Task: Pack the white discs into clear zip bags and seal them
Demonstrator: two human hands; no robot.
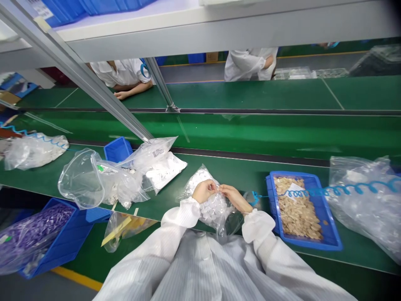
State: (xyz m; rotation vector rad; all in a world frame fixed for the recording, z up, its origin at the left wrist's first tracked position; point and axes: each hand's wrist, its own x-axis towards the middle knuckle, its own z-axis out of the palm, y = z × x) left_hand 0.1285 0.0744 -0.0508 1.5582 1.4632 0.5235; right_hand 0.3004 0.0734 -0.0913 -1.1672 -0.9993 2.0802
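My left hand (203, 191) and my right hand (234, 198) meet at the fingertips above a clear plastic bag of small white parts (209, 205), pinching its upper part on the green bench surface (244, 177). What lies between the fingertips is too small to make out. To the right of my right hand stands a blue tray of tan flat pieces (297, 209), and a blue coiled cord (326, 191) crosses it. My white striped sleeves cover both forearms.
Loose plastic bags (100, 179) and a small blue bin (118, 150) lie to the left. A blue tray of purple items (34, 234) sits lower left, a large bag (366, 205) right. Across the bench, a co-worker's hand (121, 95) rests beyond a metal rail (78, 75).
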